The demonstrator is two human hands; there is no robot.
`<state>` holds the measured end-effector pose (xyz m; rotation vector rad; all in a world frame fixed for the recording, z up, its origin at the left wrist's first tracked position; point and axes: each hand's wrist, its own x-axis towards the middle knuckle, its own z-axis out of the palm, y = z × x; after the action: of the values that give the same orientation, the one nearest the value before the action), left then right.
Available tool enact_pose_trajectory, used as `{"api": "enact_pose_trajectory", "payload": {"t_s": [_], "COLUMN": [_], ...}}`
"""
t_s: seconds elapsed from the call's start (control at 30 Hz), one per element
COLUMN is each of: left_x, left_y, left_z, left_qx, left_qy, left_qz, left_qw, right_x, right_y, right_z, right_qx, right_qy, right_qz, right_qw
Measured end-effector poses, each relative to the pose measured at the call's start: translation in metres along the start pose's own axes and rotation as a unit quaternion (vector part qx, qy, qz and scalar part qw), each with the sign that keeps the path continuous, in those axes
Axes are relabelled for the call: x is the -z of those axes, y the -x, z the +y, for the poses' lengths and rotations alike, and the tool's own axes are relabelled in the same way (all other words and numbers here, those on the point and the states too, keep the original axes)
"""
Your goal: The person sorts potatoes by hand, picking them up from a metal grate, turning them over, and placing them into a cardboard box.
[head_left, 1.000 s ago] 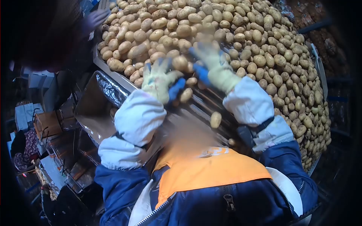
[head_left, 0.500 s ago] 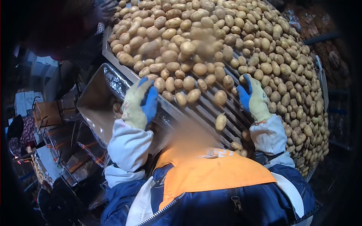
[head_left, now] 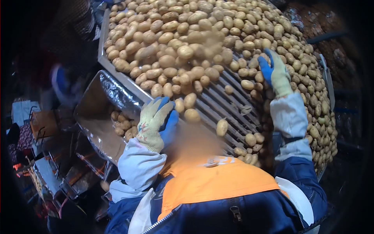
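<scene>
potatoes (head_left: 187, 43) heaped on grading table (head_left: 230, 101) | foil-lined chute (head_left: 102, 102) holds several

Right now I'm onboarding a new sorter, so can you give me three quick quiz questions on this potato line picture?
1. True or false: the left hand is at the near edge of the roller bars, beside the foil-lined chute.
2. Where is the right hand? A) inside the chute B) raised against the potato pile at the right side of the bars C) on the orange vest
3. Fill in: both hands wear pale gloves with ____ palms.

Key: 1 true; 2 B; 3 blue. Neither hand visibly closes a grip on a potato.
</scene>
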<state>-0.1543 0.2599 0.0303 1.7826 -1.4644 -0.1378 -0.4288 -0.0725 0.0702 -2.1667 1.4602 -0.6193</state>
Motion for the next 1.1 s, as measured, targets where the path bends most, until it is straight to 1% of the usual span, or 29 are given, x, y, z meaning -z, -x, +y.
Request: {"api": "enact_pose_trajectory", "payload": {"t_s": [0.03, 0.07, 0.1, 0.13, 0.17, 0.2, 0.23, 0.27, 0.3, 0.37, 0.4, 0.47, 0.53, 0.57, 0.6, 0.67, 0.73, 0.77, 0.8, 0.83, 0.87, 0.9, 0.93, 0.97, 1.0, 1.03, 1.07, 1.1], "left_x": [-0.004, -0.008, -0.009, -0.011, -0.014, -0.017, -0.019, -0.025, -0.032, -0.047, -0.048, -0.049, -0.053, -0.054, -0.054, -0.058, -0.062, -0.064, -0.067, -0.067, -0.068, -0.068, -0.067, -0.063, -0.056, -0.050, -0.050, -0.060], "left_y": [-0.003, -0.007, -0.015, -0.024, -0.032, -0.038, -0.044, -0.049, -0.052, -0.051, -0.054, -0.053, -0.049, -0.046, -0.043, -0.038, -0.035, -0.034, -0.034, -0.033, -0.034, -0.035, -0.035, -0.035, -0.041, -0.049, -0.052, -0.046], "left_z": [0.003, 0.004, 0.005, 0.011, 0.019, 0.025, 0.027, 0.028, 0.030, 0.025, 0.025, 0.028, 0.025, 0.023, 0.022, 0.017, 0.014, 0.013, 0.013, 0.014, 0.015, 0.019, 0.025, 0.033, 0.044, 0.057, 0.067, 0.071], "left_qx": [-0.011, -0.021, -0.034, -0.040, -0.045, -0.049, -0.058, -0.059, -0.067, -0.091, -0.096, -0.090, -0.089, -0.090, -0.092, -0.102, -0.113, -0.103, -0.091, -0.087, -0.088, -0.085, -0.083, -0.086, -0.090, -0.112, -0.132, -0.175], "left_qy": [0.011, 0.020, 0.035, 0.037, 0.033, 0.029, 0.031, 0.032, 0.020, 0.011, 0.013, 0.014, 0.010, 0.009, 0.009, -0.006, -0.020, -0.014, -0.010, -0.017, -0.018, -0.020, -0.022, -0.025, -0.025, 0.008, 0.041, 0.037], "left_qz": [-0.022, -0.044, -0.087, -0.087, -0.119, -0.151, -0.176, -0.175, -0.185, -0.194, -0.191, -0.184, -0.174, -0.173, -0.175, -0.173, -0.177, -0.175, -0.174, -0.174, -0.180, -0.172, -0.165, -0.175, -0.179, -0.232, -0.283, -0.289], "left_qw": [1.000, 0.999, 0.995, 0.995, 0.991, 0.987, 0.982, 0.982, 0.980, 0.977, 0.977, 0.979, 0.981, 0.981, 0.980, 0.980, 0.978, 0.979, 0.980, 0.981, 0.979, 0.981, 0.983, 0.981, 0.979, 0.966, 0.949, 0.940], "right_x": [0.014, 0.023, 0.025, 0.024, 0.024, 0.004, 0.004, 0.002, 0.002, 0.007, 0.009, 0.019, 0.025, 0.028, 0.030, 0.020, 0.010, 0.012, 0.007, 0.010, 0.012, 0.007, 0.014, 0.028, 0.042, 0.054, 0.067, 0.074], "right_y": [-0.019, -0.034, -0.042, -0.050, -0.060, -0.079, -0.080, -0.082, -0.081, -0.079, -0.070, -0.057, -0.041, -0.028, -0.007, 0.021, 0.065, 0.079, 0.093, 0.110, 0.124, 0.133, 0.142, 0.148, 0.153, 0.164, 0.178, 0.190], "right_z": [0.017, 0.025, 0.023, 0.015, 0.013, 0.059, 0.053, 0.046, 0.041, 0.029, 0.031, 0.026, 0.033, 0.033, 0.004, 0.039, 0.010, -0.013, -0.021, -0.028, -0.033, -0.031, -0.028, -0.027, -0.026, -0.008, 0.016, 0.027], "right_qx": [0.029, 0.056, 0.052, 0.060, 0.068, 0.059, 0.046, 0.035, 0.033, 0.039, 0.061, 0.035, -0.011, 0.033, -0.094, -0.033, 0.006, 0.029, 0.049, 0.040, 0.028, -0.012, -0.043, 0.011, 0.066, 0.061, 0.054, 0.047], "right_qy": [0.173, 0.340, 0.343, 0.400, 0.453, 0.343, 0.331, 0.320, 0.320, 0.420, 0.380, 0.359, 0.226, 0.258, 0.202, 0.119, 0.159, 0.191, 0.205, 0.088, -0.033, -0.195, -0.203, -0.135, -0.065, -0.065, 0.019, 0.104], "right_qz": [-0.008, -0.017, -0.012, -0.077, -0.144, -0.088, -0.109, -0.130, -0.129, -0.201, -0.185, -0.226, -0.279, -0.281, -0.315, -0.290, -0.248, -0.265, -0.252, -0.262, -0.269, -0.248, -0.191, -0.133, -0.074, -0.071, -0.076, -0.082], "right_qw": [0.984, 0.939, 0.938, 0.911, 0.877, 0.934, 0.936, 0.938, 0.938, 0.884, 0.904, 0.905, 0.933, 0.924, 0.923, 0.949, 0.955, 0.945, 0.945, 0.960, 0.962, 0.949, 0.959, 0.982, 0.993, 0.993, 0.995, 0.990]}}
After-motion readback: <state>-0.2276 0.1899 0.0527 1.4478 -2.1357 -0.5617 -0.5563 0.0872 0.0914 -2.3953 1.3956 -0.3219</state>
